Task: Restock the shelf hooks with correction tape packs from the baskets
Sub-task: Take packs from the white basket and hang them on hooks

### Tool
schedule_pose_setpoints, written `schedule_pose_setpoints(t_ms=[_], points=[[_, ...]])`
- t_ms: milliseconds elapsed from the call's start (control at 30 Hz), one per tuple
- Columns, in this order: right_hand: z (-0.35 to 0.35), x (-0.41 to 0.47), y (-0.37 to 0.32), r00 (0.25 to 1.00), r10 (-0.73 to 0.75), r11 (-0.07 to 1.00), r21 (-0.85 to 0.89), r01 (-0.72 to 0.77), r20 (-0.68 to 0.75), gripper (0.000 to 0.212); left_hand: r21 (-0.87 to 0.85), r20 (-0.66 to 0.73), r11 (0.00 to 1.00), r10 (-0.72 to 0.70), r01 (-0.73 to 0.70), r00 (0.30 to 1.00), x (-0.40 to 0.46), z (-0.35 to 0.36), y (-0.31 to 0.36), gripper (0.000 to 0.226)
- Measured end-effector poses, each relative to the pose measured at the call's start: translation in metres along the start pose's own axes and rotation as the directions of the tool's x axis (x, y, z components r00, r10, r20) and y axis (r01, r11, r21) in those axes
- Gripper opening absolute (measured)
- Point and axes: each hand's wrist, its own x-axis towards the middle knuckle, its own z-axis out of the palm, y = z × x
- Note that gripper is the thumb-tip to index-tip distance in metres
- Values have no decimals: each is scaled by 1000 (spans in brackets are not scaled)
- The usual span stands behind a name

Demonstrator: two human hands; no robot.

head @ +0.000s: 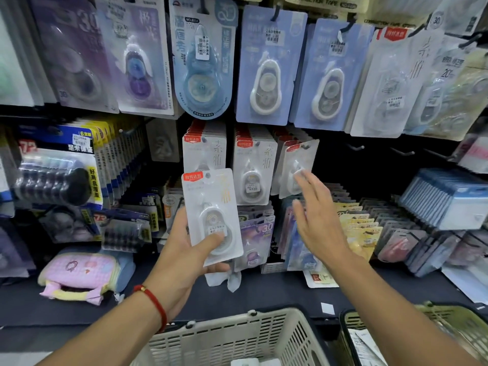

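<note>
Below the left forearm stands a pale grey slatted plastic basket (232, 336); only a scrap of white packaging shows at its bottom near the frame edge. Beside it, under the right forearm, a green-rimmed dark wire basket (449, 328) holds some flat white packs, only partly in view.

The left hand (184, 257), a red cord bracelet (155, 302) on its wrist, reaches up and forward. Its thumb lies across the front of a white carded correction tape pack with a red label (211, 215) and its fingers curl behind the card, holding the pack upright. Just above that pack hangs a row of matching white packs on a hook (204, 151), and a second hook of the same packs (254, 170) hangs to the right of the held pack.

The right hand (317, 220) is raised with fingers straight and spread, holding nothing. Its fingertips, blurred, are at the lower part of a tilted white pack on the third hook (299, 165); whether they touch it cannot be told. Right of this hand, bare black hooks (356, 147) jut from the dark panel.
</note>
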Motion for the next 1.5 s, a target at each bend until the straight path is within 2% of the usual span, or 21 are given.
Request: schedule_pose_setpoints(t_ms=[100,200,433,600,700,800,900,1000,1100,1233,1333,1433,1500], points=[[10,22,6,979,-64,985,-147,93,193,56,-2,-6,1000,-1,1,1000,2,-2,-2,51],[20,42,13,969,-57,970,-218,112,241,56,25,12,1000,2,-2,1000,4,-7,-2,54],[41,89,31,952,-35,992,-101,69,305,67,70,32,998,-2,0,999,6,-19,-5,56],[39,115,41,903,45,997,-80,-12,427,70,84,-16,996,-17,18,1000,9,-21,-8,56],[28,107,31,932,137,990,-56,-126,334,52,82,-36,996,-28,31,999,8,-18,-8,49],[10,64,1,961,205,949,202,-241,183,25,79,4,997,-25,24,1000,6,-9,-2,42],[-8,5,-39,932,181,781,530,-331,314,18,40,60,998,-55,53,997,2,5,1,36],[-14,-40,-65,882,158,610,659,-441,444,11,39,96,995,-96,93,991,-2,24,1,34],[-16,-56,-69,853,248,433,735,-522,460,16,102,153,992,-83,68,985,-5,46,1,40],[-27,-39,-52,857,415,395,789,-471,304,18,107,190,993,-78,58,979,-2,63,6,60],[-31,-26,-42,865,463,426,808,-407,192,19,97,209,992,-94,74,973,0,68,9,61],[-31,-16,-35,860,485,422,819,-390,160,21,75,183,991,-119,107,976,4,67,9,60],[-29,-12,-30,857,490,435,807,-400,161,24,131,164,988,-102,81,981,5,64,10,59]])
